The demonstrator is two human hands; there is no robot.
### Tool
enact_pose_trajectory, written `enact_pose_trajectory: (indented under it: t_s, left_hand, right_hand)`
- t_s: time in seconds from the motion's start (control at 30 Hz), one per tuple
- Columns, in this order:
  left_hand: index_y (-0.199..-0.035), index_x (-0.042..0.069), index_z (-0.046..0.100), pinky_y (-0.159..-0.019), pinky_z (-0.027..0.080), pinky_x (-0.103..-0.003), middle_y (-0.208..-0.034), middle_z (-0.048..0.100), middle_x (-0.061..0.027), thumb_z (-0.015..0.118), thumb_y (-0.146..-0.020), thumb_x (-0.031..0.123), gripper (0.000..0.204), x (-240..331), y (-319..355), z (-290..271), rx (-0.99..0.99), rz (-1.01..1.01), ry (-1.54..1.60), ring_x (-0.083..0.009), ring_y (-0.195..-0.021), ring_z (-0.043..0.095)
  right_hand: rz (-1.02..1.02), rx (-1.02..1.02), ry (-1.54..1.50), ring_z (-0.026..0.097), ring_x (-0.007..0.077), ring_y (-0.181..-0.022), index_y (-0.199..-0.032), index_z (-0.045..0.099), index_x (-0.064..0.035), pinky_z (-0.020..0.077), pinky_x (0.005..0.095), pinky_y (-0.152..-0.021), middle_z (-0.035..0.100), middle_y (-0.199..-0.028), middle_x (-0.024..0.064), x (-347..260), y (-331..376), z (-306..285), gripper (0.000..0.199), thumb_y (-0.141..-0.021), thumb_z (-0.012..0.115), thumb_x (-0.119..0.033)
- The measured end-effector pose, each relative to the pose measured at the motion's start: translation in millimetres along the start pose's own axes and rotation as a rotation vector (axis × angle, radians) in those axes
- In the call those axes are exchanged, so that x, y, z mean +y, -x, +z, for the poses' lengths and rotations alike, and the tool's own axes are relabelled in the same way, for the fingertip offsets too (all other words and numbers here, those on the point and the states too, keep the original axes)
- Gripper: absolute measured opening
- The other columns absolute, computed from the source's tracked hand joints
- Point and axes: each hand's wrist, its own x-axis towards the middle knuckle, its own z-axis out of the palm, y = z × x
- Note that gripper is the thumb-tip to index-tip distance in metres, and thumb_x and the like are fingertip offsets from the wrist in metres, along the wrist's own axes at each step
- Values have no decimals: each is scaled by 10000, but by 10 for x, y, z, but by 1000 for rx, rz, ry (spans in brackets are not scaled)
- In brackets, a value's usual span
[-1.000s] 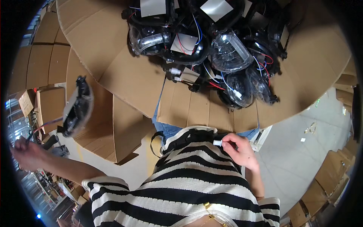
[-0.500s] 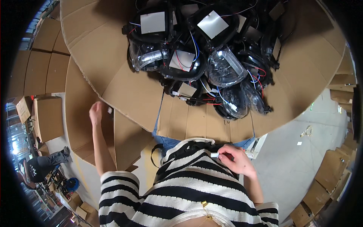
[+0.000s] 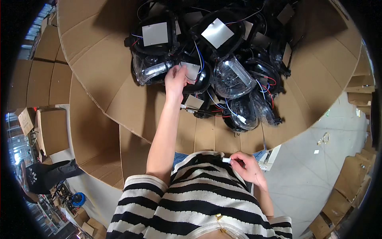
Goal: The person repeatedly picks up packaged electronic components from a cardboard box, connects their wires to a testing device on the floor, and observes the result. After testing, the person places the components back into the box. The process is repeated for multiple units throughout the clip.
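Observation:
Inside a big cardboard box (image 3: 115,93) lies a heap of black-cased lamps with clear domed covers, silver plates and loose coloured wires. My left hand (image 3: 176,81) reaches over the near side, its fingers bent in at the left edge of the silver plate on a lamp (image 3: 203,79) in the middle. Whether it grips the plate, a wire or the casing is hidden. At my waist, my right hand (image 3: 246,167) pinches a small white piece (image 3: 227,160) between thumb and fingers. A clear-covered lamp (image 3: 234,77) sits to the right of my left hand.
Another open carton (image 3: 95,127) stands against the big box on the left. Stacked cartons (image 3: 39,81) rise beyond it, and a person in dark clothes (image 3: 51,175) is at the far left. Flattened cardboard (image 3: 346,179) lies on the right, with yellowish strapping (image 3: 324,138) on the floor.
My left hand has gone from above the left carton, up and right, onto the middle lamp in the big box. My right hand stays at my waist with the white piece.

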Motion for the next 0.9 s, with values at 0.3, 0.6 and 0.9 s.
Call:
enact_pose_trajectory:
  t_s: [0.3, 0.6, 0.9]
  left_hand:
    - [-849, 42, 607, -703, 432, -344, -838, 558, -90, 576, -719, 327, 315, 252, -74, 373, -91, 506, -1185, -259, -822, 537]
    - [-852, -4, 566, -613, 396, -234, -719, 560, -51, 518, -782, 202, 223, 81, -434, 424, -210, 239, -252, -141, -729, 545]
    - [-1027, -1, 522, -452, 319, -148, -599, 476, 20, 386, -871, 149, 256, 766, 954, 25, -591, -16, -127, -22, -501, 390]
  right_hand:
    - [-63, 3, -32, 436, 80, -482, -802, 539, -28, 349, 224, -445, 516, -604, 37, 19, -12, -44, 83, -758, 543, -98]
    - [-128, -13, -42, 452, 114, -472, -786, 532, -18, 347, 239, -439, 516, -611, 63, 7, 35, -25, 72, -747, 540, -78]
    - [-144, 2, -20, 444, 92, -483, -784, 542, -13, 333, 220, -437, 511, -615, 47, -82, 100, -79, 57, -740, 546, -49]
